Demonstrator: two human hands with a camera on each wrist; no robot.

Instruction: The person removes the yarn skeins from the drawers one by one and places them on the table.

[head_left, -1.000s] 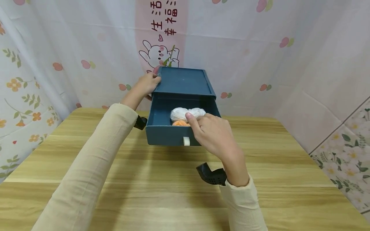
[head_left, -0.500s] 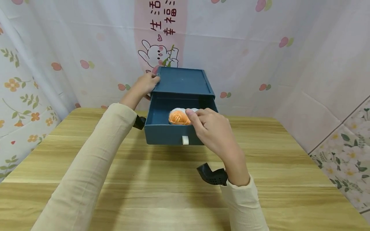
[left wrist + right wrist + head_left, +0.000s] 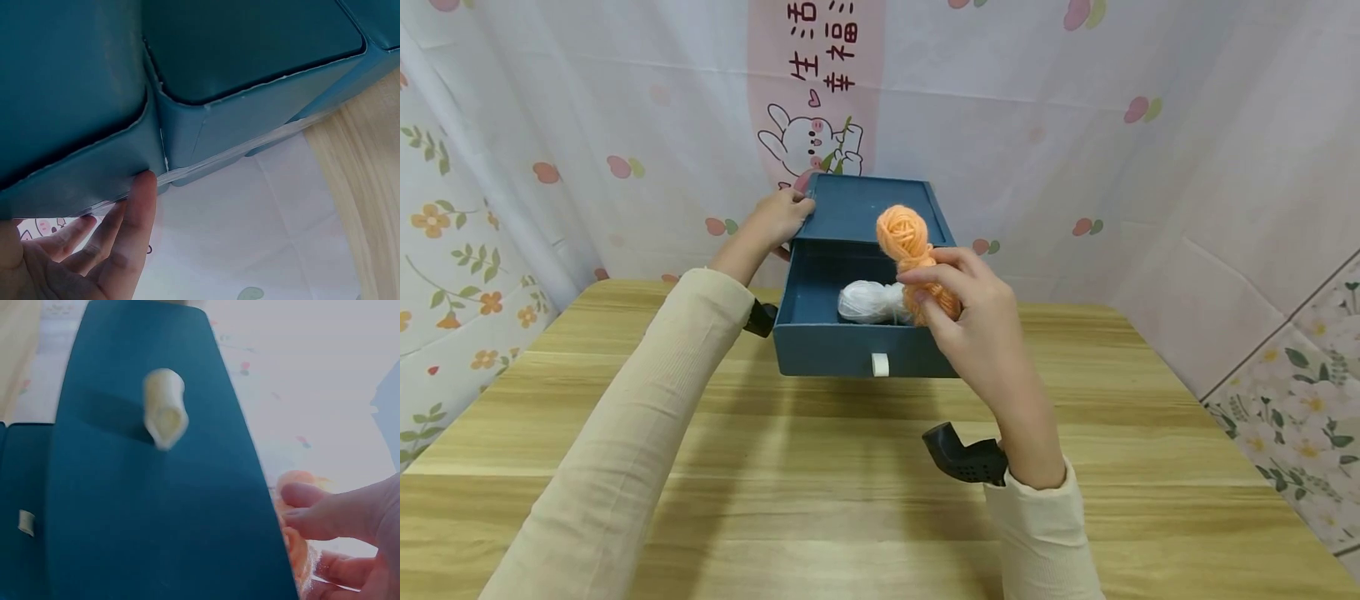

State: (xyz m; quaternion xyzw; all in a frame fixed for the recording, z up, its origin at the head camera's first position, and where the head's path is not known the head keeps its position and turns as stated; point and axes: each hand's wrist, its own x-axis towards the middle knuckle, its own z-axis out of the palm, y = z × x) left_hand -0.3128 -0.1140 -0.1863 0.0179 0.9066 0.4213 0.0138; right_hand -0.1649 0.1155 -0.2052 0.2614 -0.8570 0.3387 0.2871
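In the head view, a skein of orange yarn [image 3: 902,232] stands upright in my right hand [image 3: 985,321], pinched between thumb and fingers above the drawer's right side. A white skein of yarn [image 3: 865,302] lies inside the pulled-out blue drawer [image 3: 827,350], partly hidden by the orange one. My left hand [image 3: 772,218] rests on the upper left edge of the blue drawer cabinet [image 3: 868,208]. From the left wrist, its fairly straight fingers [image 3: 134,219] touch the cabinet's edge. The right wrist view shows part of the orange yarn [image 3: 294,550] behind the drawer front.
A white pull tab [image 3: 881,365] sticks out from the drawer front. Another drawer with a small tab [image 3: 26,522] appears in the right wrist view. The cabinet stands towards the back of a wooden table [image 3: 820,492], before a patterned curtain [image 3: 1000,108].
The orange skein has risen out of the drawer in my right hand, which has moved slightly right. The white skein now shows more plainly. My left hand stays in place.
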